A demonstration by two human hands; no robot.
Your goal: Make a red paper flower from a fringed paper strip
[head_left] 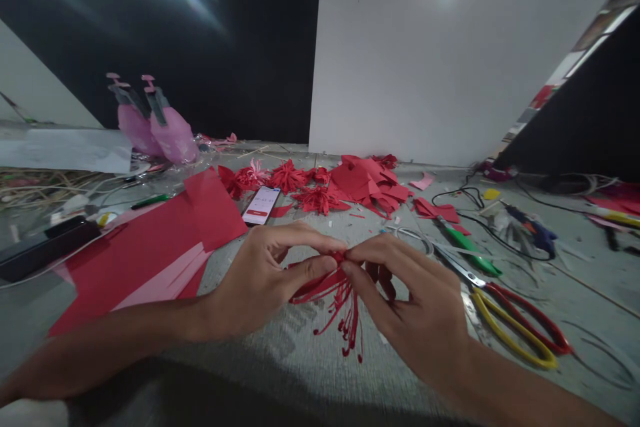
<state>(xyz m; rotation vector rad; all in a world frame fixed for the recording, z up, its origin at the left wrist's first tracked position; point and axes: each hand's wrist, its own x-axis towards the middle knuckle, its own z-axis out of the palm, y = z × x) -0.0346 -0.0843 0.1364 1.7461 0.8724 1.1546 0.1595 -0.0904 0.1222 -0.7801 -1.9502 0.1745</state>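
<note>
Between my two hands is a red paper flower (pixel 343 293), its thin stamens with curled dark tips hanging downward. My left hand (pixel 280 267) pinches the gathered top of it between thumb and forefinger. From the other side, my right hand (pixel 410 293) presses thumb and fingertips on the same gathered end. Both sets of fingertips nearly touch, and part of the flower is hidden behind them. Scissors (pixel 500 307) with red and yellow handles lie to the right of my right hand, beside a green-handled cutter (pixel 467 247).
Red paper sheets (pixel 150 240) with pink strips lie at left, near a lit phone (pixel 260 205). Finished-looking red paper flowers (pixel 290 177) and cut red pieces (pixel 367 180) sit behind my hands. Pink spray bottles (pixel 173 130), a black case (pixel 47 250) and a glue gun (pixel 530 230) stand or lie around.
</note>
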